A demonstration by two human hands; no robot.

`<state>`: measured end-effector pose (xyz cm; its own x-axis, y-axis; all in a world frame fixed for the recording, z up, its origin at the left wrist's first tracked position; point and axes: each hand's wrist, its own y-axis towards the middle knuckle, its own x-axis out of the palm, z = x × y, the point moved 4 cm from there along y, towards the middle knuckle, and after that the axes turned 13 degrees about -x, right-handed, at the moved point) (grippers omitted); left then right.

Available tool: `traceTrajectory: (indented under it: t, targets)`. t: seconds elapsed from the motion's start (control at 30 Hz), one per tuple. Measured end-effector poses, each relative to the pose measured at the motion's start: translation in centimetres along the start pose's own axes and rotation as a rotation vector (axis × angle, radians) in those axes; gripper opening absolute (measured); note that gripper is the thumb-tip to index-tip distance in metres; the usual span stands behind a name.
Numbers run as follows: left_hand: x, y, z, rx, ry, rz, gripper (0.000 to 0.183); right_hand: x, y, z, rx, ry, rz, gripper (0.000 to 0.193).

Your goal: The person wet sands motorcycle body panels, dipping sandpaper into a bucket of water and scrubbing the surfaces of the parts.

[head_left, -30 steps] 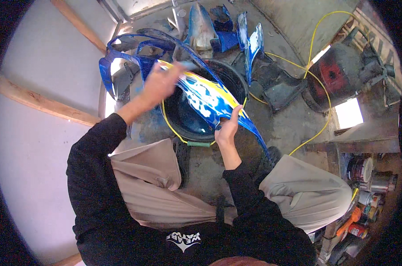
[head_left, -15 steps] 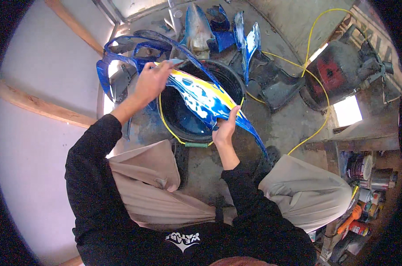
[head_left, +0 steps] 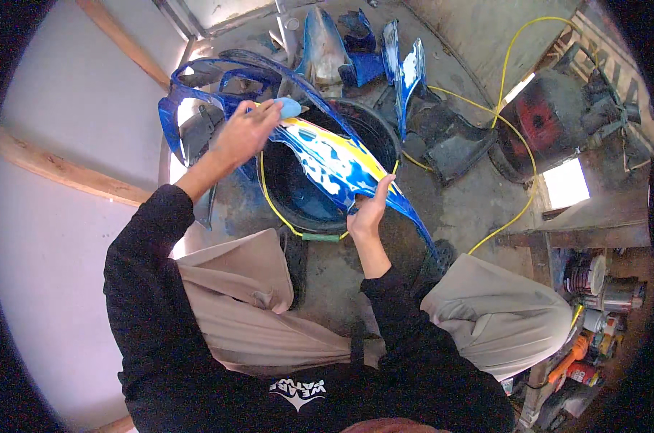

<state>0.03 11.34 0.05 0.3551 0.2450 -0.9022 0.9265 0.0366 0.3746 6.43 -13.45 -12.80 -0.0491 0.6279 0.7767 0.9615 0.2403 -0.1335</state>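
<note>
While the blue, white and yellow fairing panel [head_left: 338, 162] lies across the black tub [head_left: 320, 209] | right hand [head_left: 370, 209] fingers clamp its lower edge | left hand [head_left: 246, 133] fingers press a light-blue pad [head_left: 289, 108] onto its upper end | more blue panels [head_left: 356, 50] behind | yellow hose [head_left: 515, 137] right

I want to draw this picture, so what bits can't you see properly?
- Head view: the left hand covers most of the pale blue pad it presses on the blue and yellow panel.
- The panel hides much of the black tub beneath.
- The cans at the right are too small and warped by the rim.
- The person's feet are hidden by the knees.
</note>
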Motion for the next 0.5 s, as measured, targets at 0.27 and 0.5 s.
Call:
traceTrajectory:
  t: [0.27, 0.5]
  targets:
    - [-2.9, -0.1, 8.6, 0.317, -0.2, -0.004, 0.047, 0.4, -0.2, -0.7, 0.028, 0.052, -0.006, 0.072]
    - [-4.5, 1.0, 9.4, 0.298, -0.284, -0.077, 0.059, -0.5, 0.4, 0.0, 0.019, 0.053, -0.062, 0.073]
